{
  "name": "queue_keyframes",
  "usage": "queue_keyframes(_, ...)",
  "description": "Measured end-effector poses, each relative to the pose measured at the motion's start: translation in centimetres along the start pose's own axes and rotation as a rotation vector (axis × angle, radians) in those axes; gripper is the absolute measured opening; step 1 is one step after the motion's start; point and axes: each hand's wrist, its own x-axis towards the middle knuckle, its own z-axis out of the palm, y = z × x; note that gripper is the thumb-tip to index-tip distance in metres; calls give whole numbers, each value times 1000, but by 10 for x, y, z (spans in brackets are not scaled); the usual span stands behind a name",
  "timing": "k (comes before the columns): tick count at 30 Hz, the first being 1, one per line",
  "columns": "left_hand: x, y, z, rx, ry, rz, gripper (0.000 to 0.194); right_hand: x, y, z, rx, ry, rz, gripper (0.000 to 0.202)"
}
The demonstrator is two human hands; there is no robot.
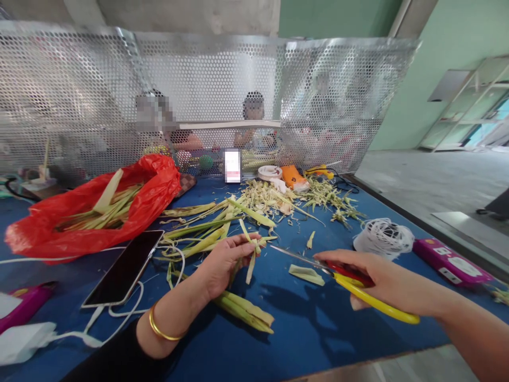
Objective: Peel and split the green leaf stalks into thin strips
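My left hand (pixel 230 260) pinches a small knotted piece of pale green corn husk (pixel 252 249), with strips sticking up and down from the knot. In my right hand (pixel 382 278) is a pair of scissors (pixel 358 289) with red and yellow handles. Their narrow blades point left toward the husk piece, a short gap away from it. A bundle of long husks (pixel 248 313) lies below my left hand. Between the hands, a loose husk scrap (pixel 306 274) rests on the blue table (pixel 294 339). More husk strips (pixel 199 236) spread out behind my left hand.
A red plastic bag (pixel 155 185) of husks sits at left, near a phone (pixel 125 270) with white cables. Husk trimmings (pixel 266 199) pile up at the back. White cord (pixel 384 237) and a purple box (pixel 451 262) lie right. People sit behind a perforated screen (pixel 207 69).
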Motion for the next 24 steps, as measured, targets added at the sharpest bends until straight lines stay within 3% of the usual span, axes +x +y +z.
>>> queue_keyframes(4,3,-3,-2,-191,33,28,19,12,-1,13,165,272,-48,62)
queue_keyframes(8,3,-3,-4,-300,105,67,17,42,-21,35,462,531,-162,64)
queue_keyframes(11,3,-3,-5,-364,134,88,18,64,-38,48,510,480,-241,61)
queue_keyframes(13,3,-1,-7,-403,147,106,19,72,-41,52,420,432,-272,58)
queue_keyframes(18,0,4,-8,-485,178,164,22,76,-22,52,-89,517,-282,50)
queue_keyframes(24,-1,7,-9,-554,195,207,21,78,-15,54,-273,504,-351,48)
